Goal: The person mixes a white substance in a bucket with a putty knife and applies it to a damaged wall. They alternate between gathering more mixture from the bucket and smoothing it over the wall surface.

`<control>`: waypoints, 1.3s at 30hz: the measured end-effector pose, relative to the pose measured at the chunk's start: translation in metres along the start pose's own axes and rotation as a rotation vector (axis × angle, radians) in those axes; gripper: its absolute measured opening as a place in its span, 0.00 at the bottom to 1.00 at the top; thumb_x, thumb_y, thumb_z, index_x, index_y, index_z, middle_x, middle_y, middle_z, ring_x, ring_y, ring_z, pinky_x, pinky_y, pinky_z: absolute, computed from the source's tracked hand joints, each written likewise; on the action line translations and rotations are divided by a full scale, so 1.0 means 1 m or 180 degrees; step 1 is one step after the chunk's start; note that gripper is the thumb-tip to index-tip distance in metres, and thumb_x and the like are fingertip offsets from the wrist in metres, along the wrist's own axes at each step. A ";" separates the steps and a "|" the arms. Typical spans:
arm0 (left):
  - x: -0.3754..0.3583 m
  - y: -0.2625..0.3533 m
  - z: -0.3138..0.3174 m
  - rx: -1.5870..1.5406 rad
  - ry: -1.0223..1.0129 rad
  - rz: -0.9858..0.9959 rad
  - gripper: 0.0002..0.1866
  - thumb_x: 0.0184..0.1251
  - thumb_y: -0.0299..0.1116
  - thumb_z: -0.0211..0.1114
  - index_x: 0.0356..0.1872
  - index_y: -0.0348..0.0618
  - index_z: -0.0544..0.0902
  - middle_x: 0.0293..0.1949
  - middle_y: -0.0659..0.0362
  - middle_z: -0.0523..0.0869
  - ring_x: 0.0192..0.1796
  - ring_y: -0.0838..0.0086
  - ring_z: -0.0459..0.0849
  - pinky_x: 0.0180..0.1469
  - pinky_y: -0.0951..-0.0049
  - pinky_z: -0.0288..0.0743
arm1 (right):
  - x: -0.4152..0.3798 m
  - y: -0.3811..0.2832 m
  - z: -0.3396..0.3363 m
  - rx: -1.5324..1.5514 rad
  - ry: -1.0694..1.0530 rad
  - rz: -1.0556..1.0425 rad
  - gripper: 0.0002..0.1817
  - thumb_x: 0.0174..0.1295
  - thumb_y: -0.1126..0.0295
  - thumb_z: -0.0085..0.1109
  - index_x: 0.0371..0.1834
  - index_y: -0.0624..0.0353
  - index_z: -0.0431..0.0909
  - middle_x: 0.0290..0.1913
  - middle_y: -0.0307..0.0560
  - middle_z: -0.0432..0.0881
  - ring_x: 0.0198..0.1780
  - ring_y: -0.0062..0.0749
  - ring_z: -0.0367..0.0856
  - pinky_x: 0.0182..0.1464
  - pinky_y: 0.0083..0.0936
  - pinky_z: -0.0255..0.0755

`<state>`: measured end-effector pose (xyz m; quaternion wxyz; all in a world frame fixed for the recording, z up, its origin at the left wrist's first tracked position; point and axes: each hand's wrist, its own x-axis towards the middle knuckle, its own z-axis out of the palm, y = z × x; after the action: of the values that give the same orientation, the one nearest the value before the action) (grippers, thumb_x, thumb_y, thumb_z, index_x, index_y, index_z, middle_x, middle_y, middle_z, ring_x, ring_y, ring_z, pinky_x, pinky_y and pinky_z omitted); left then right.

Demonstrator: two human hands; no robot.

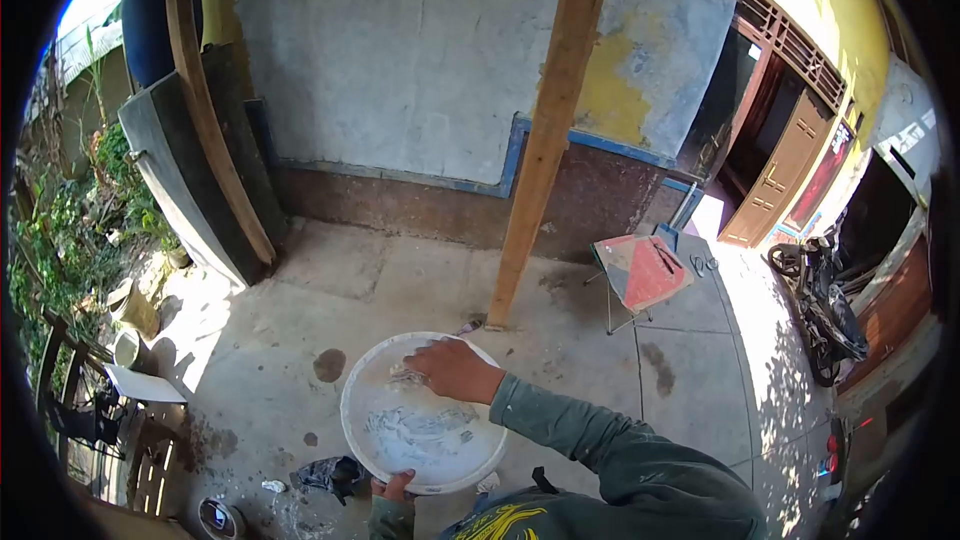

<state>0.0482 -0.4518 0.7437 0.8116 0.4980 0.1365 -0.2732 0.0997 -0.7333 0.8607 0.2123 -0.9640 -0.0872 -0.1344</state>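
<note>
White basin [450, 486]: one, above the concrete floor [285, 325], near the foot of the wooden post [548, 125]. My left hand [395, 485]: clasping its near rim, thumb uppermost, presumably for steadiness. My right hand [455, 369]: inside, toward the far rim, fingers curled downward; grip cannot be told.

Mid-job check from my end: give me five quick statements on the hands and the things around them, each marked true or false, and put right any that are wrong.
1. The left hand is at the near rim of the white tub. True.
2. The right hand hangs well outside the tub. False: the right hand is over the tub's inside, fingers pointing down into it.
3. The stool stands left of the wooden post in the picture. False: the stool is to the post's right.
4. A motorbike stands at the picture's right. True.
5. The tub is tall and narrow. False: the tub is wide and round.
</note>
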 end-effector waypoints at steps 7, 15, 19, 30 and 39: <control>0.043 -0.029 0.114 0.0771 -0.0817 -0.0691 0.33 0.53 0.24 0.73 0.64 0.39 0.74 0.54 0.52 0.85 0.54 0.58 0.85 0.55 0.53 0.82 | -0.082 0.094 -0.071 -0.0465 0.0158 0.0852 0.19 0.57 0.69 0.64 0.53 0.53 0.82 0.49 0.49 0.86 0.51 0.47 0.84 0.54 0.42 0.77; 0.075 -0.044 0.183 0.1054 -0.1828 -0.1101 0.25 0.56 0.25 0.71 0.58 0.35 0.80 0.50 0.54 0.88 0.52 0.64 0.87 0.55 0.65 0.81 | -0.154 0.107 -0.161 -0.0333 0.0982 0.2151 0.19 0.52 0.75 0.67 0.49 0.58 0.81 0.43 0.55 0.86 0.45 0.55 0.84 0.46 0.45 0.77; 0.088 -0.059 0.208 0.0867 -0.2147 -0.1352 0.24 0.57 0.26 0.71 0.57 0.35 0.81 0.48 0.54 0.89 0.50 0.66 0.87 0.54 0.65 0.81 | -0.193 0.114 -0.172 -0.0526 0.1297 0.2474 0.19 0.52 0.75 0.66 0.50 0.62 0.80 0.41 0.57 0.85 0.45 0.58 0.83 0.46 0.46 0.77; 0.082 -0.064 0.263 0.1638 -0.2734 -0.1528 0.27 0.55 0.29 0.72 0.59 0.35 0.79 0.48 0.54 0.88 0.51 0.65 0.86 0.55 0.67 0.80 | -0.226 0.124 -0.173 -0.1293 0.1203 0.3131 0.19 0.51 0.77 0.65 0.50 0.59 0.82 0.43 0.56 0.86 0.43 0.55 0.84 0.46 0.44 0.78; 0.049 -0.121 0.300 0.1710 -0.2453 -0.1567 0.26 0.56 0.28 0.73 0.57 0.34 0.79 0.47 0.52 0.88 0.49 0.64 0.87 0.53 0.66 0.81 | -0.292 0.115 -0.201 -0.0805 0.0969 0.2812 0.15 0.52 0.77 0.66 0.45 0.57 0.84 0.41 0.53 0.87 0.43 0.52 0.84 0.44 0.41 0.79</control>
<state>0.0022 -0.7748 0.7708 0.5586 0.5051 -0.1335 -0.6442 -0.1961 -0.9556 0.9058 0.1405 -0.8964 0.3796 -0.1803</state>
